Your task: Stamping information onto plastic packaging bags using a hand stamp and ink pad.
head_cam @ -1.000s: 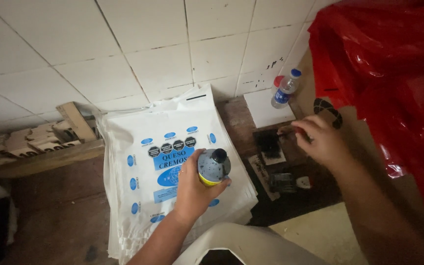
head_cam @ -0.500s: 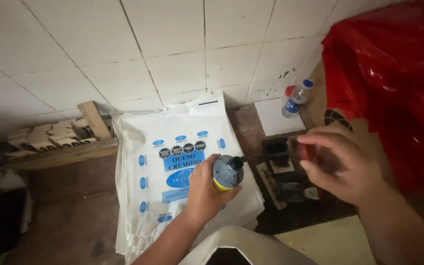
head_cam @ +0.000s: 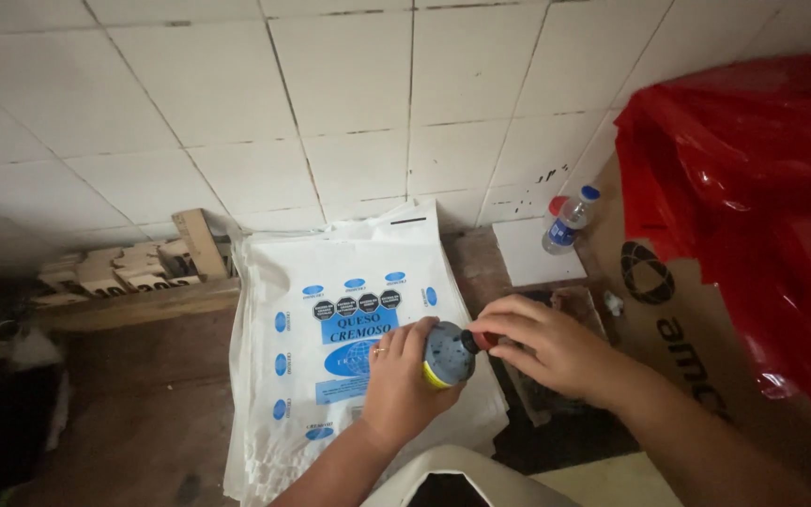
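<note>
My left hand (head_cam: 404,385) grips a small round grey container with a yellow rim (head_cam: 447,355), held above a stack of white plastic bags with blue print (head_cam: 330,310). My right hand (head_cam: 542,343) has come up to the container's right side and pinches a small red piece (head_cam: 486,340) against its dark nozzle. Both hands meet over the right edge of the bag stack.
A white tiled wall fills the top. A plastic water bottle with a blue cap (head_cam: 567,222) stands by a white tile piece (head_cam: 539,253). A big red plastic bag (head_cam: 753,216) lies over a cardboard box (head_cam: 678,319) at the right. Wooden pieces (head_cam: 133,268) sit at the left.
My right hand has moved left from the dark items on the bench to the container in my left hand. It now touches the nozzle. The view has shifted slightly.
</note>
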